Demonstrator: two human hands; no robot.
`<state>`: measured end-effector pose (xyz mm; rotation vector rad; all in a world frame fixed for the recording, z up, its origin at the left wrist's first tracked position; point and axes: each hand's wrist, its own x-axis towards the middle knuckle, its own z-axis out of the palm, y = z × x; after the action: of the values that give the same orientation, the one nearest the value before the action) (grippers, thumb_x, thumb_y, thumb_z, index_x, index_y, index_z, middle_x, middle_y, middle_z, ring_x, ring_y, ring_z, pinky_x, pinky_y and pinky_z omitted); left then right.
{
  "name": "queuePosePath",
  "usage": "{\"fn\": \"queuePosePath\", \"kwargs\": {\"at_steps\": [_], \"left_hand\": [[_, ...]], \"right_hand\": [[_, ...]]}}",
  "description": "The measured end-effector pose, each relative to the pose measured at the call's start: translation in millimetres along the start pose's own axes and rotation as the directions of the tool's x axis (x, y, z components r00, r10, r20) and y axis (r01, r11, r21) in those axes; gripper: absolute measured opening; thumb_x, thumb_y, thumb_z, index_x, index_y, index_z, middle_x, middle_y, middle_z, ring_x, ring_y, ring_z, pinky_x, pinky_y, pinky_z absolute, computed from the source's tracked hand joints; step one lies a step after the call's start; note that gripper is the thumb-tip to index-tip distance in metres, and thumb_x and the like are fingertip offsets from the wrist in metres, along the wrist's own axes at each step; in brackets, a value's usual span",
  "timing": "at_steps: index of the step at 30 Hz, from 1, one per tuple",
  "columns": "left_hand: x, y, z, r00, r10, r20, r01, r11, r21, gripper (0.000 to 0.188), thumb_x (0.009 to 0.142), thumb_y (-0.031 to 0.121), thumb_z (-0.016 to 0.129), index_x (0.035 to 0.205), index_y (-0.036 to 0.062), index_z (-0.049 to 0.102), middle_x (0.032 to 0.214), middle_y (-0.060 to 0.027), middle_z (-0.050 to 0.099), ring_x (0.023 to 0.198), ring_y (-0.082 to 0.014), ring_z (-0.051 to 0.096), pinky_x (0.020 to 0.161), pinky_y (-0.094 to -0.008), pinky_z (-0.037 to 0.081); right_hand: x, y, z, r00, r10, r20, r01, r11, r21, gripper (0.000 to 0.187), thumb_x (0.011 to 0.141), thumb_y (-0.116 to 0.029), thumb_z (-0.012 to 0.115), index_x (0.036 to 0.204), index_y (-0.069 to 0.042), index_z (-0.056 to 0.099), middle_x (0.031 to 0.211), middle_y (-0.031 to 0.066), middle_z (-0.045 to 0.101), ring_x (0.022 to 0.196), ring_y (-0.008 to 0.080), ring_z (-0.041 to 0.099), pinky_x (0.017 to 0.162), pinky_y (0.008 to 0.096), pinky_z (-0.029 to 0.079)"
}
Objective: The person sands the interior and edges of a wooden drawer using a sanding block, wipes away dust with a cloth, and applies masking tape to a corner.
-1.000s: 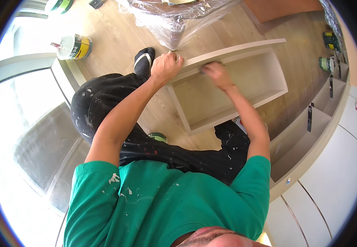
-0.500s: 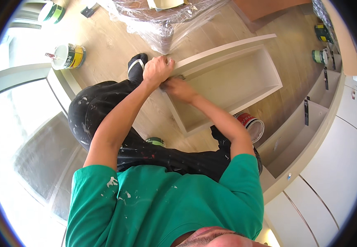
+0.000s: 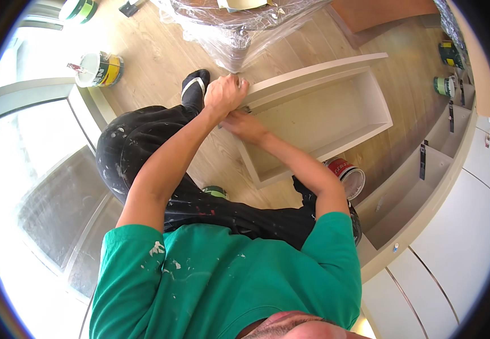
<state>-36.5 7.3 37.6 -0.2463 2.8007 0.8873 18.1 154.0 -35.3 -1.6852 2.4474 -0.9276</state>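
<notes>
Slanting lengthwise up-right, the drawer (image 3: 315, 116) has left fingers (image 3: 238, 89) gripping it, right fingers' (image 3: 236, 119) hold unclear.

Left hand (image 3: 226, 95) closed over the far left corner of a shallow, beige, rectangular, open-topped drawer (image 3: 313, 116). Right hand (image 3: 246, 125) just below, at its left end; small dark piece (image 3: 246, 109) alongside (mostly hidden). Red-labelled round bucket (image 3: 339, 167) by the drawer's near side.

There are two hands (image 3: 226, 95) (image 3: 246, 126), one drawer (image 3: 318, 118) and six round tubs (image 3: 108, 69) (image 3: 79, 9) (image 3: 215, 191) (image 3: 341, 169) (image 3: 450, 55) (image 3: 443, 86).
</notes>
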Motion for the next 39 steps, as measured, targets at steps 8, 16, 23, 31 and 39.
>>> {"fn": "queuePosePath", "kwargs": {"at_steps": [8, 16, 23, 31, 39], "left_hand": [[-1.2, 2.5, -3.1, 1.0, -0.009, 0.029, 0.009, 1.0, -0.007, 0.046, 0.095, 0.038, 0.053, 0.08, -0.0001, 0.072, 0.077, -0.0275, 0.07, 0.075, -0.043, 0.072, 0.076, -0.0481, 0.059], [-1.3, 1.7, -1.4, 0.999, -0.034, -0.014, 0.034, 0.999, 0.009, 0.047, 0.095, 0.039, 0.053, 0.082, -0.0002, 0.074, 0.079, -0.0278, 0.071, 0.077, -0.0432, 0.072, 0.078, -0.0487, 0.059], [-6.1, 4.1, -4.5, 1.0, -0.017, 0.008, 0.016, 1.0, 0.015, 0.046, 0.095, 0.038, 0.052, 0.083, 0.0001, 0.075, 0.083, -0.0269, 0.072, 0.082, -0.0429, 0.072, 0.083, -0.0483, 0.058], [-11.7, 7.0, 2.2, 0.999, 0.033, -0.022, -0.034, 0.999, -0.02, 0.042, 0.099, 0.04, 0.052, 0.099, 0.0039, 0.074, 0.091, -0.0245, 0.073, 0.089, -0.0421, 0.072, 0.082, -0.0503, 0.056], [-28.9, 11.9, 2.5, 0.873, 0.321, -0.367, -0.41, 0.891, -0.197, 0.024, 0.094, 0.023, 0.066, 0.108, 0.0039, 0.07, 0.103, -0.0176, 0.073, 0.101, -0.037, 0.07, 0.09, -0.0462, 0.054]], "right_hand": [[-82.1, 100.6, -93.1, 0.995, 0.093, 0.035, -0.083, 0.975, -0.207, 0.033, 0.086, -0.011, 0.061, 0.116, -0.004, 0.072, 0.113, 0.0108, 0.069, 0.111, 0.0284, 0.065, 0.095, 0.0392, 0.055], [-19.9, 25.1, -21.3, 0.999, -0.035, 0.029, 0.038, 0.991, -0.13, 0.028, 0.082, -0.011, 0.063, 0.108, -0.004, 0.072, 0.111, 0.0089, 0.068, 0.111, 0.026, 0.064, 0.095, 0.0381, 0.055], [-85.5, 94.5, -72.6, 0.997, 0.065, -0.046, -0.076, 0.945, -0.319, 0.023, 0.084, -0.007, 0.062, 0.105, -0.004, 0.072, 0.106, 0.0143, 0.069, 0.104, 0.0302, 0.067, 0.094, 0.0422, 0.055], [-162.1, 4.4, -315.2, 0.78, 0.523, -0.343, -0.625, 0.634, -0.456, 0.022, 0.091, 0.0, 0.061, 0.11, 0.0, 0.073, 0.107, 0.0134, 0.07, 0.101, 0.0318, 0.067, 0.087, 0.0401, 0.055], [-132.3, -227.2, -343.8, 0.426, 0.441, -0.79, -0.726, 0.688, -0.008, 0.025, 0.092, 0.011, 0.063, 0.114, 0.005, 0.072, 0.108, 0.0164, 0.072, 0.099, 0.0238, 0.07, 0.089, 0.0333, 0.055]]}}
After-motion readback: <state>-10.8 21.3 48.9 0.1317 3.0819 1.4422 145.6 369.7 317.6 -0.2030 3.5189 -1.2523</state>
